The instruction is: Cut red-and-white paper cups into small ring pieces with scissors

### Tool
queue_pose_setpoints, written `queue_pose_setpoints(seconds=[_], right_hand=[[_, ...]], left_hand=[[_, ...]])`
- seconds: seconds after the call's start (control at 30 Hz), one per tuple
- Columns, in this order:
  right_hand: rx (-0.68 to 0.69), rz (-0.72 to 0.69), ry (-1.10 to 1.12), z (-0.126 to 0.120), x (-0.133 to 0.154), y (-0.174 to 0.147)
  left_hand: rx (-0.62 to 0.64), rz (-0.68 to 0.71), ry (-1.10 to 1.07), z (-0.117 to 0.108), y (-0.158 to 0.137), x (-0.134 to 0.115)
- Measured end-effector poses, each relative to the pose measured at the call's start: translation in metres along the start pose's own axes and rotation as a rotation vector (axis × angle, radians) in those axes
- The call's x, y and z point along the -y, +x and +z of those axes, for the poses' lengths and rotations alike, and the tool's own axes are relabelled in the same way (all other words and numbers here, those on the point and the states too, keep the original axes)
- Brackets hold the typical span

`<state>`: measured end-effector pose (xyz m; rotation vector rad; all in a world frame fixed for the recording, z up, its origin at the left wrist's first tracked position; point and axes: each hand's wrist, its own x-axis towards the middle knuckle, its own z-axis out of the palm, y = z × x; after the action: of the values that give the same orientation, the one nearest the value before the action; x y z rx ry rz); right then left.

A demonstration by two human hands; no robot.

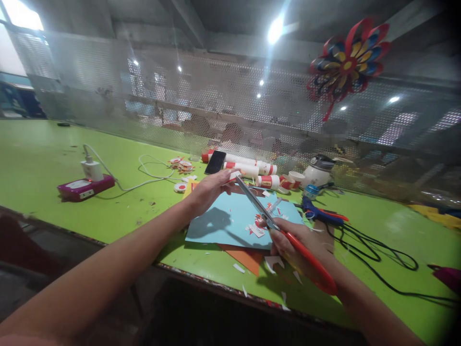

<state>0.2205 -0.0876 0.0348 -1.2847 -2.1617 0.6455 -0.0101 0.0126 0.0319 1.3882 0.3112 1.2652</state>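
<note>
My left hand [213, 190] pinches a small white and red piece of paper [235, 175] above the far edge of a light blue sheet [212, 226]. In my right hand [293, 240] is a pair of scissors [306, 262] with red handles. Their blades reach up and left, with the tips at the paper piece; whether they cut into it I cannot tell. White and red paper scraps [256, 229] lie on the blue sheet below the blades. An orange sheet [245, 259] sticks out from under it.
Paper cups [268, 181], a phone [215, 162] and a kettle-like jug [319, 169] stand or lie behind the sheet. At right is a blue glue gun [320, 211] with a black cord. A purple power strip [86, 187] with a charger sits at left.
</note>
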Motion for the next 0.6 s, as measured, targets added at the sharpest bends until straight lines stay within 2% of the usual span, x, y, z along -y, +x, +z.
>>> queue_pose_setpoints(seconds=[0.6], right_hand=[[-0.08,-0.062,-0.121,0.0,0.0001,0.0008]], left_hand=[[-0.048,-0.012,0.003,0.0053,0.0006,0.0033]])
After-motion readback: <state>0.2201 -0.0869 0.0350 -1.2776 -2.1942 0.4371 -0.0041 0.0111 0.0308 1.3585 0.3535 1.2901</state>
